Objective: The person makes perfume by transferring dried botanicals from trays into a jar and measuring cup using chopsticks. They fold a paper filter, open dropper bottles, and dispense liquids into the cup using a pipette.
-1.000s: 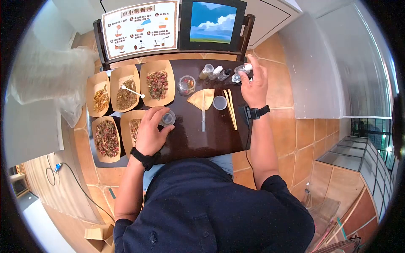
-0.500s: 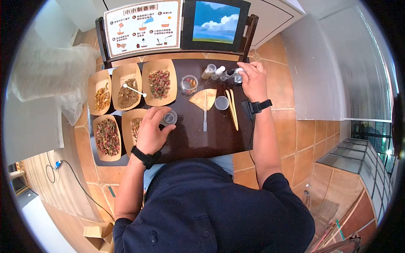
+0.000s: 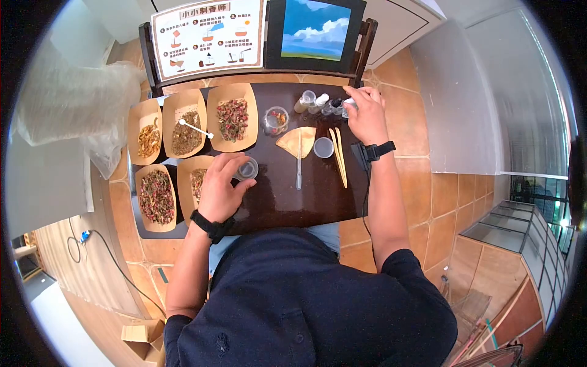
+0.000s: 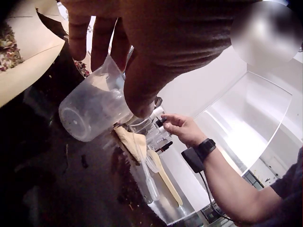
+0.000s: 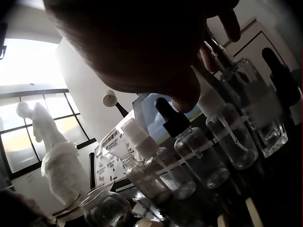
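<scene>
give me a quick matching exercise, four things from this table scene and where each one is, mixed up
1. white spoon
2. plastic pipette
3. sky picture
4. left hand

A. in a black border, beyond the table's far edge
B. with its fingers round a clear cup
C. across a paper tray of brown bits
D. lying partly over a folded tan piece

Right pairs: 1-C, 2-D, 3-A, 4-B
</scene>
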`<action>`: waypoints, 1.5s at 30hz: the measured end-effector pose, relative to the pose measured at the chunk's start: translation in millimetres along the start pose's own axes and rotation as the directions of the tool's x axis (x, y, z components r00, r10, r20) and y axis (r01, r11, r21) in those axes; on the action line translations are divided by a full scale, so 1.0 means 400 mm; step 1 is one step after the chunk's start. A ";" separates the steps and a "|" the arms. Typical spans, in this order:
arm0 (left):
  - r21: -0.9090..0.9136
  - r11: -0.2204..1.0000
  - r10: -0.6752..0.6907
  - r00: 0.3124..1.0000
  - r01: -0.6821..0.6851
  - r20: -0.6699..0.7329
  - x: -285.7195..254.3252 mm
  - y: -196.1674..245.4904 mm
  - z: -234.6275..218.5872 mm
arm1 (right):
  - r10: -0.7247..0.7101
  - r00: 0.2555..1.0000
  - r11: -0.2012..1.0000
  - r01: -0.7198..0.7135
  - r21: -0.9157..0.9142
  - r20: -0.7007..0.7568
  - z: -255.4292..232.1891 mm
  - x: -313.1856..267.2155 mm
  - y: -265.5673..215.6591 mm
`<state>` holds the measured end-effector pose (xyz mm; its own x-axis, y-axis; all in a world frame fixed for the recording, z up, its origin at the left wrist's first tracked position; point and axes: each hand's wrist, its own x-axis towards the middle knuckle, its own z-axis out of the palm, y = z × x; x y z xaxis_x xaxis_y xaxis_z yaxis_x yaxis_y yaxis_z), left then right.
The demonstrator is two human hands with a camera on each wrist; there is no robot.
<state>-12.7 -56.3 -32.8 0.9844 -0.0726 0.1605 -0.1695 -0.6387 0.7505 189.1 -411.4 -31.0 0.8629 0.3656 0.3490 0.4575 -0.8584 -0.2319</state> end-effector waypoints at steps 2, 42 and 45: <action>0.000 1.000 0.001 1.000 -0.001 -0.004 -0.002 -0.001 0.000 | 0.023 1.000 1.000 -0.023 0.022 0.002 -0.004 -0.002 -0.005; 0.009 1.000 -0.020 0.999 0.020 -0.048 -0.012 -0.001 0.005 | -0.084 0.968 0.905 -0.025 0.424 0.236 0.099 -0.118 -0.377; 0.031 0.999 -0.019 0.998 0.021 -0.053 -0.016 0.000 0.008 | -0.111 0.963 0.888 -0.016 0.460 0.246 0.091 -0.139 -0.382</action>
<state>-18.7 -58.5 -35.8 0.9835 -0.0200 0.1795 -0.1473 -0.6637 0.7333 79.1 -287.6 -47.8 0.8331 0.5355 0.1382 0.4914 -0.6021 -0.6293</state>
